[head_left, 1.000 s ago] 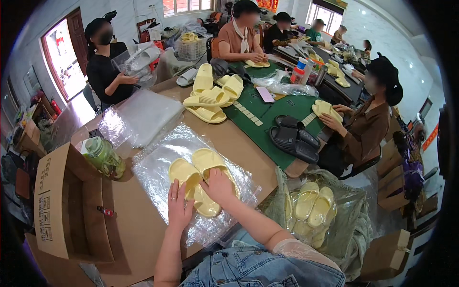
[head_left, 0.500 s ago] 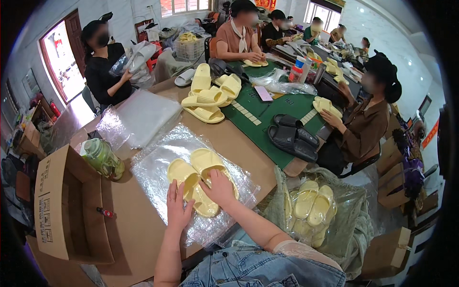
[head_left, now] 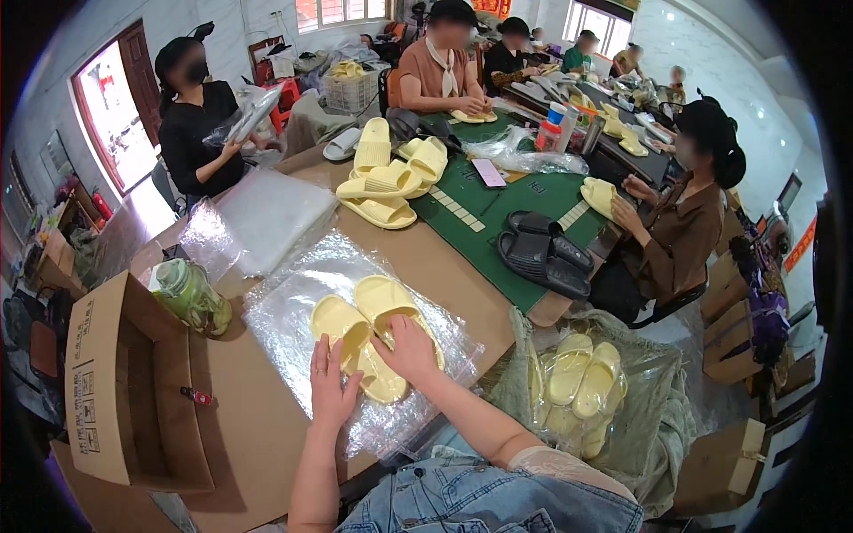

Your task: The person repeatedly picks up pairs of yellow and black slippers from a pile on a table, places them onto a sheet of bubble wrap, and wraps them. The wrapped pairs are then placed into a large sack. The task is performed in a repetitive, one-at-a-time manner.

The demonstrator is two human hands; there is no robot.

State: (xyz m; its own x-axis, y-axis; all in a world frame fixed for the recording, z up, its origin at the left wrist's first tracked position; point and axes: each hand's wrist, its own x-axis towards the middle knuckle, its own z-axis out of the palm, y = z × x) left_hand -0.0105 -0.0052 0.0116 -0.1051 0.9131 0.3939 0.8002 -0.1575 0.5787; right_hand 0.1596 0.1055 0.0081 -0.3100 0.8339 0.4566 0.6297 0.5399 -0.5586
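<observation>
Two pale yellow slippers (head_left: 369,322) lie side by side on a clear plastic bag (head_left: 293,306) spread over the brown table (head_left: 249,426). My left hand (head_left: 330,384) rests flat on the bag at the heel of the left slipper, fingers apart. My right hand (head_left: 410,348) presses down on the heel of the right slipper, covering its near end. Neither hand grips anything.
An open cardboard box (head_left: 115,382) stands at my left, a green bottle (head_left: 191,298) beside it. A stack of clear bags (head_left: 267,213), more yellow slippers (head_left: 386,173) and black slippers (head_left: 544,253) lie farther off. A sack of slippers (head_left: 577,382) sits at my right. Several people work around the tables.
Both hands have stayed on the slippers, shifting only slightly. The person at the far left has lifted a clear bag higher.
</observation>
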